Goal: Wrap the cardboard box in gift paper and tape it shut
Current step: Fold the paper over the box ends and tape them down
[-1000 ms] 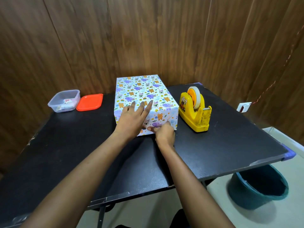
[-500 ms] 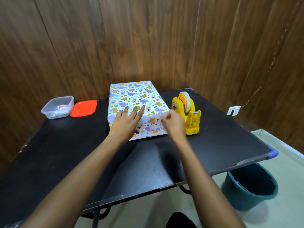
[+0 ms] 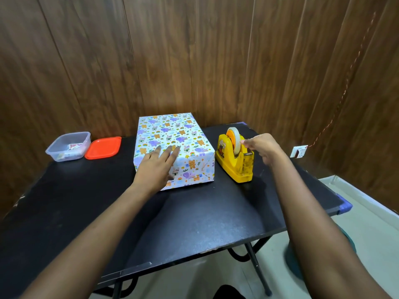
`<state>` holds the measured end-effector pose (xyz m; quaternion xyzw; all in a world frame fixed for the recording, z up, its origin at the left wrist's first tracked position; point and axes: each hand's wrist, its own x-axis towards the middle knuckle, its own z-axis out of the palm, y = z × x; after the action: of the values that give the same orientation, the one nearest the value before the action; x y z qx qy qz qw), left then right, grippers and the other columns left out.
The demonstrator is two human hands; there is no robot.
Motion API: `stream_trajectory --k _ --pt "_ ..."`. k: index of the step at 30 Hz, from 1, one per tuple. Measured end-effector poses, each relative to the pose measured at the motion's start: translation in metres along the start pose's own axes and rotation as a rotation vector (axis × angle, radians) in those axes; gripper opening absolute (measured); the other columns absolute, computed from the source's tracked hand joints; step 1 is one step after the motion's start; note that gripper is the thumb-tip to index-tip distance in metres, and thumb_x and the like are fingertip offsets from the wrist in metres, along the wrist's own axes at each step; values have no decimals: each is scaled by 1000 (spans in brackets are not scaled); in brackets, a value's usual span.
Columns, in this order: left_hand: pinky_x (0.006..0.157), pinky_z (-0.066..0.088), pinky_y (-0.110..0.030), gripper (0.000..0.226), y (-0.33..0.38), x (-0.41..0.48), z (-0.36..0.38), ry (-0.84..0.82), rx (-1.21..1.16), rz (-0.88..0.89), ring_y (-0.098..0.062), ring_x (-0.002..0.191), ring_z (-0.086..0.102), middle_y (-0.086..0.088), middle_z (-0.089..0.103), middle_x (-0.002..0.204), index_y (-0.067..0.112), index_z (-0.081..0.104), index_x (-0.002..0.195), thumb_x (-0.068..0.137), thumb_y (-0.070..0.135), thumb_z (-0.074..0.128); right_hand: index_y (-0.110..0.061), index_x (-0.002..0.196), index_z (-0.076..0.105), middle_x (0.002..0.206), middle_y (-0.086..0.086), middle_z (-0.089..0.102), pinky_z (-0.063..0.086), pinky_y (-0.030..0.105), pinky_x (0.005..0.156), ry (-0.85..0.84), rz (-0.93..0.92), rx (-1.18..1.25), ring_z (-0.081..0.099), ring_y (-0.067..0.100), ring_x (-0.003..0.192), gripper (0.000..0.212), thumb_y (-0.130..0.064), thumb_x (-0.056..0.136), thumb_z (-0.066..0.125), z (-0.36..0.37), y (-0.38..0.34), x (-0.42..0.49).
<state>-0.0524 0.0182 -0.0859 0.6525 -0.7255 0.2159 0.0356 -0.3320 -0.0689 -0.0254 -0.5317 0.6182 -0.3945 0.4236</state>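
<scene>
The box [image 3: 172, 134], covered in white gift paper with cartoon animals, stands at the back middle of the black table [image 3: 194, 223]. My left hand [image 3: 158, 167] lies flat on its near left top edge, fingers spread, holding nothing. To the right of the box stands a yellow tape dispenser [image 3: 235, 167] with a tape roll [image 3: 234, 139]. My right hand [image 3: 264, 149] is at the dispenser, thumb and forefinger drawn together against the roll's near side. Whether a strip of tape is between them is not visible.
A clear plastic container [image 3: 68, 146] and its orange lid [image 3: 103, 147] sit at the back left. Wooden wall panels close off the back. A teal bucket [image 3: 291, 262] stands on the floor under the table's right corner, partly behind my right arm.
My right hand left the box's front face and moved right and up to the tape dispenser. My left hand stayed flat on the box.
</scene>
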Motion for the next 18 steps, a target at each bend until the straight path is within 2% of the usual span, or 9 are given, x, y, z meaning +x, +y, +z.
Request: stream_trajectory --k 1,4,8,10,11,12,14,16,18 --pt "107 31 -42 90 0 0 0 -1 -5 -7 -36 139 27 -7 25 154 18 13 150 82 39 68 5 106 61 118 14 60 38 31 89 -8 -5 16 57 23 109 31 -14 84 70 -1 -4 -2" --pt "109 26 -40 87 2 2 0 -4 -9 -11 -34 142 21 -4 18 157 20 8 151 86 40 63 7 112 61 98 12 64 43 22 69 5 10 24 58 13 76 32 -9 85 67 -5 -9 -4" --pt "110 25 -40 86 2 1 1 -6 -21 -20 -33 143 18 -4 16 157 20 6 151 87 40 61 4 106 62 66 3 60 41 16 43 16 139 81 54 9 57 19 -2 88 63 -11 4 -9" --pt "110 25 -40 86 2 1 1 -4 -26 -22 -33 143 18 -4 16 157 20 7 151 87 39 61 -2 96 61 44 -3 57 33 11 29 -6 209 118 53 8 49 6 -2 91 58 -10 17 -14" --pt "109 25 -40 86 2 1 1 -2 -30 -21 -33 143 18 -4 16 157 20 8 151 87 39 62 -4 89 60 37 -5 54 33 11 29 -10 234 154 52 9 50 4 -3 92 57 -8 23 -16" --pt "109 25 -40 86 2 2 1 1 -33 -21 -33 143 19 -4 16 157 20 8 151 87 38 62 -6 81 58 37 -5 54 36 15 34 -10 249 186 50 9 54 12 -5 93 57 -6 30 -17" --pt "109 26 -40 86 2 2 1 3 -35 -23 -33 143 19 -4 17 157 19 9 151 86 38 63 -10 72 56 43 -4 56 34 22 49 -16 265 239 49 10 58 21 -13 93 59 -2 39 -17" --pt "108 27 -41 87 2 2 2 7 -39 -21 -34 142 21 -4 19 156 19 11 151 85 38 65 -12 70 56 54 -2 56 31 23 52 2 265 291 48 10 59 24 -22 90 64 2 44 -18" --pt "108 28 -42 87 1 2 2 11 -46 -19 -34 141 22 -5 21 156 18 13 150 84 37 66 -12 69 56 64 0 54 35 23 54 50 260 354 47 11 58 26 -28 86 68 8 47 -18"
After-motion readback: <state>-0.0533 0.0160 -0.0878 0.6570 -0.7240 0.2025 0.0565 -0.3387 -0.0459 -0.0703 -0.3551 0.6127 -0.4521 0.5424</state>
